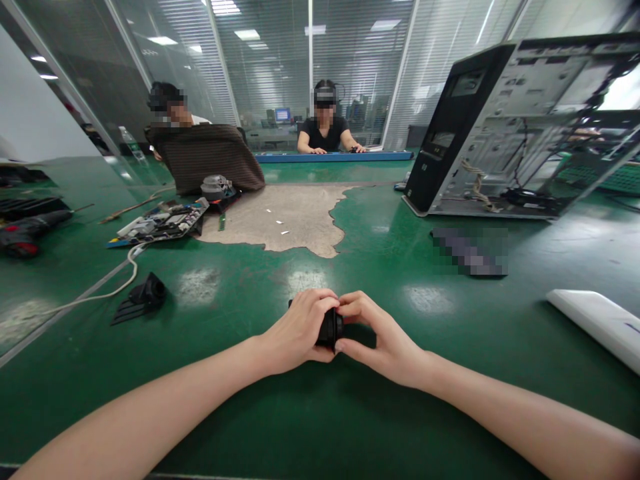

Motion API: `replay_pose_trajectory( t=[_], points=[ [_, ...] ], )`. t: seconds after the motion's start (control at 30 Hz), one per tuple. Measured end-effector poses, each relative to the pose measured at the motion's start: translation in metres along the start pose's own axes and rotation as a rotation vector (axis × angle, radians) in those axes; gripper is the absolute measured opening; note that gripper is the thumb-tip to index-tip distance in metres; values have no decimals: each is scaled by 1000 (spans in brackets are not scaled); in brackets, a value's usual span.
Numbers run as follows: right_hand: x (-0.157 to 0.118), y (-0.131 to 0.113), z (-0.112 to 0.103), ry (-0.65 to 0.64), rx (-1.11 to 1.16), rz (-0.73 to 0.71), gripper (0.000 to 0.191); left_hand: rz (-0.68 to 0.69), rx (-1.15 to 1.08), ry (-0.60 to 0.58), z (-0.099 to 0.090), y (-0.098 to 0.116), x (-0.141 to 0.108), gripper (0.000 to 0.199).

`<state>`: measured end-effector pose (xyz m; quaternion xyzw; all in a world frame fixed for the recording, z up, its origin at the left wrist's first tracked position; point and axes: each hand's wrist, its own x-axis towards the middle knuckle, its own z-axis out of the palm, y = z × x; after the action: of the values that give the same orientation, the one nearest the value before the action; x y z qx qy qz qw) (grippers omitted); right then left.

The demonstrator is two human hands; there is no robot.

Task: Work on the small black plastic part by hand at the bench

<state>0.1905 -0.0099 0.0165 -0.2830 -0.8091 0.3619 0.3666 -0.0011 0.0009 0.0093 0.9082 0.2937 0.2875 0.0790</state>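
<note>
Low in the middle of the head view, a small black part (pixel 329 329) is held between both hands above the green table (pixel 430 427). My left hand (pixel 300 331) wraps round its left side and top, covering much of it. The fingertips and thumb of my right hand (pixel 383 337) pinch its right edge, where a round rim shows. The fingers of both hands nearly meet at the top of the part. What exactly the part is cannot be made out.
Left stand a black plastic piece (pixel 145 297), a white cable (pixel 131 267) and a circuit board (pixel 163 223). Right are an open computer case (pixel 500 133), a blurred dark object (pixel 467 253) and a white device (pixel 600 320). Two people sit across the table.
</note>
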Motion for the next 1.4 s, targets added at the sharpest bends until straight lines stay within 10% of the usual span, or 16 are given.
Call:
replay_pose_trajectory(
  t=[1.4],
  points=[
    [1,0,1,27,11,9,22,6,2,34,2,-1,0,59]
  ],
)
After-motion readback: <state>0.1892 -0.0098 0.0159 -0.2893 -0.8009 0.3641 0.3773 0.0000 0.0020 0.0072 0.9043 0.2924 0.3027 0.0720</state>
